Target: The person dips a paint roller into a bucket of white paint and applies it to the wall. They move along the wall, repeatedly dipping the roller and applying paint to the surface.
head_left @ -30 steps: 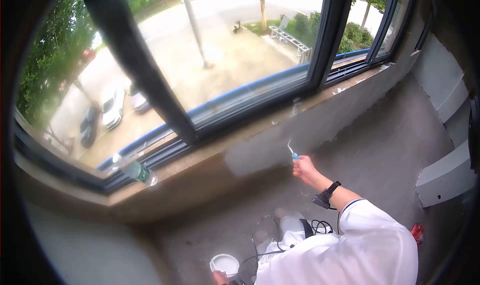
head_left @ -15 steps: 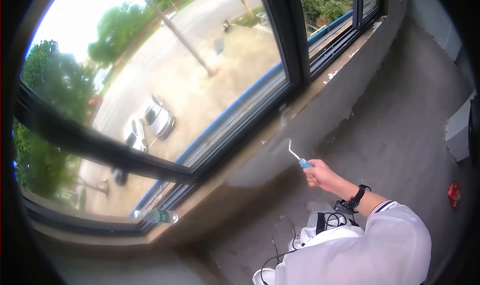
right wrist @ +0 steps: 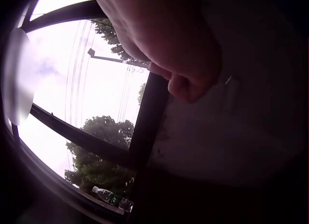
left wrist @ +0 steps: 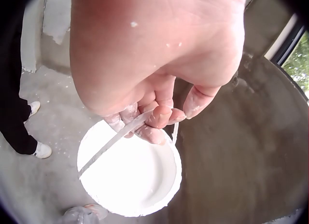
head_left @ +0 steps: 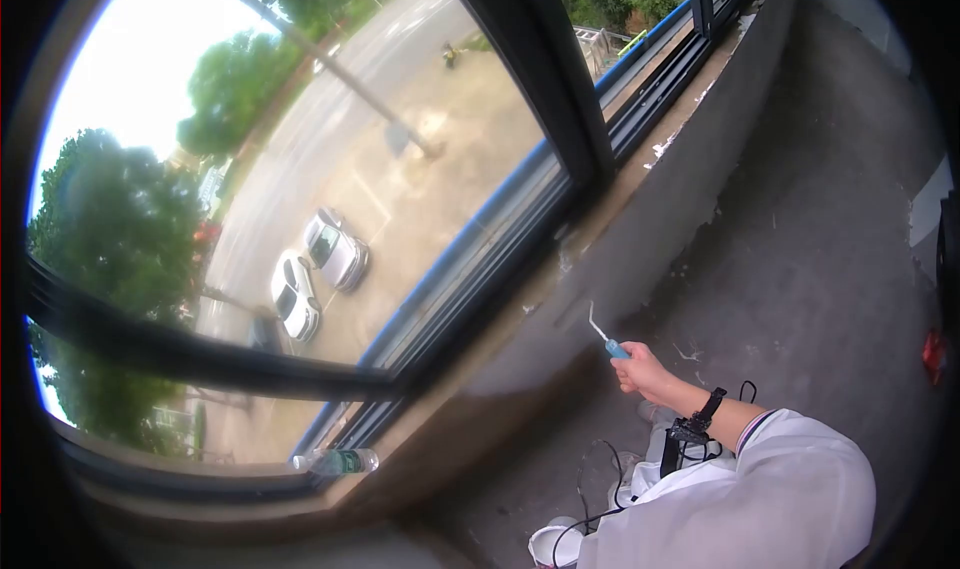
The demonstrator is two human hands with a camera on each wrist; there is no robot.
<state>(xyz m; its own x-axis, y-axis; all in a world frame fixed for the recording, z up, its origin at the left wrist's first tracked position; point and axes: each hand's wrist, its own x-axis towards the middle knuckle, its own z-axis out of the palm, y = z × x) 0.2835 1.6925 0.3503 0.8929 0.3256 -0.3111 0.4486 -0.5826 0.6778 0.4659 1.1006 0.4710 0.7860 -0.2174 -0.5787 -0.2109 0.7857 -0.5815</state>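
In the head view the right hand (head_left: 642,371) grips the blue handle (head_left: 617,349) of a tool whose thin bent metal rod reaches up to the wall (head_left: 520,339) below the window. A darker damp-looking patch lies around the rod's end; the tool's head cannot be made out. In the right wrist view the curled right hand (right wrist: 169,50) is dark against that wall. The left hand (left wrist: 157,89) holds the thin handle strap (left wrist: 116,139) of a white bucket (left wrist: 176,180) in its curled fingers. White material fills part of the bucket, and white specks dot the palm.
A plastic bottle (head_left: 340,461) lies on the window sill (head_left: 400,439). Black cables (head_left: 585,514) hang by the person's white clothing. Something red (head_left: 933,357) is on the floor at the right. Another person's legs and white shoes (left wrist: 42,150) stand left of the bucket.
The head view has swung, shifting window, bottle and wall. The right hand, still gripping the tool, appears lower and farther right. The bucket, out of sight half a second ago, shows again at the bottom.
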